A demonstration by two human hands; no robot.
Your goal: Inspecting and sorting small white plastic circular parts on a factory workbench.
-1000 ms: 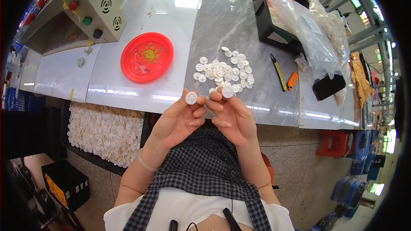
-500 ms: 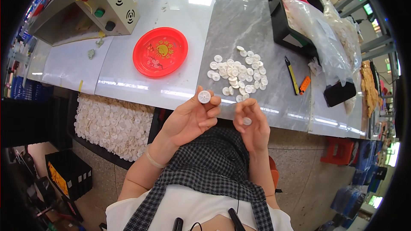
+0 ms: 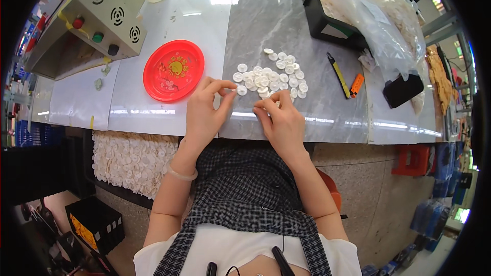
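Observation:
Small round white plastic discs [image 3: 274,77] lie in a loose pile on the grey marbled tabletop. My left hand [image 3: 208,106] is at the pile's left edge, thumb and forefinger curved and apart, tips close beside one white disc [image 3: 242,90]. Whether they touch it I cannot tell. At the pile's near edge is my right hand [image 3: 282,122], palm down, thumb and forefinger tips pressed nearly together. What they hold, if anything, is hidden; a bit of white shows between its fingers. Left of my left hand sits a red round plate [image 3: 148,74] with a yellow printed pattern.
A grey machine with coloured knobs [image 3: 110,25] stands at the far left. Right of the pile lie a yellow-black cutter knife [image 3: 338,75], an orange tool [image 3: 357,85] and a black phone-like object [image 3: 403,91]. A black crate [image 3: 332,29] holds plastic bags. Below the table edge sits a bin of white discs [image 3: 130,161].
Both hands have moved forward from above my lap to the pile. The disc that showed in my left fingers is no longer seen there. My view has shifted a little.

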